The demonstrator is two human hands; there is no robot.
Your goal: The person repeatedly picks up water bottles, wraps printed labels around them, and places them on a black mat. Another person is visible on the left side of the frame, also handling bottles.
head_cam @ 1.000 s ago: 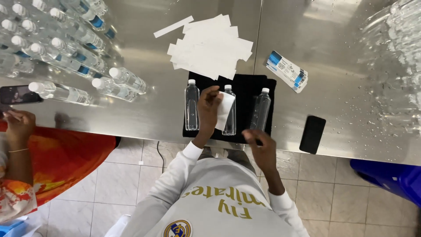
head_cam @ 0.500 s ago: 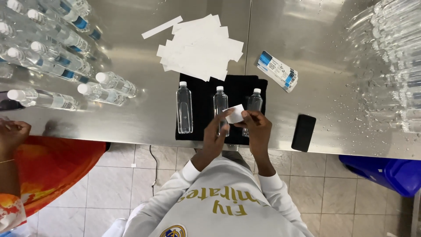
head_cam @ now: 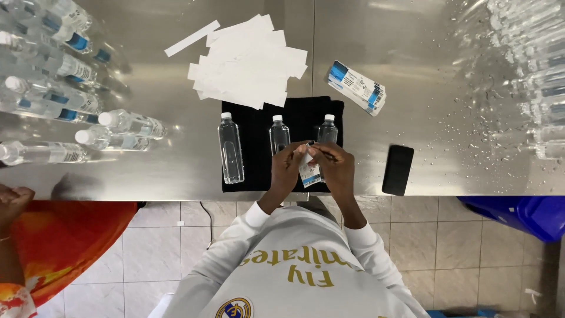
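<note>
Over the black mat [head_cam: 259, 176], left hand [head_cam: 286, 171] and right hand [head_cam: 335, 168] together pinch a label [head_cam: 309, 172]; sticky label could crease or knock the nearby bottle [head_cam: 279, 134].

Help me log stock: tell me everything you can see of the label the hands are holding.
The label is a small rectangular sticker, white with blue print at its lower end and a dark code patch; it looks like thin glossy paper or film. It hangs roughly upright, slightly tilted, pinched at its top edge between the left hand and right hand. It sits over the front edge of the black mat, in front of two of the three bare clear bottles. Whether backing is attached cannot be told.
</note>
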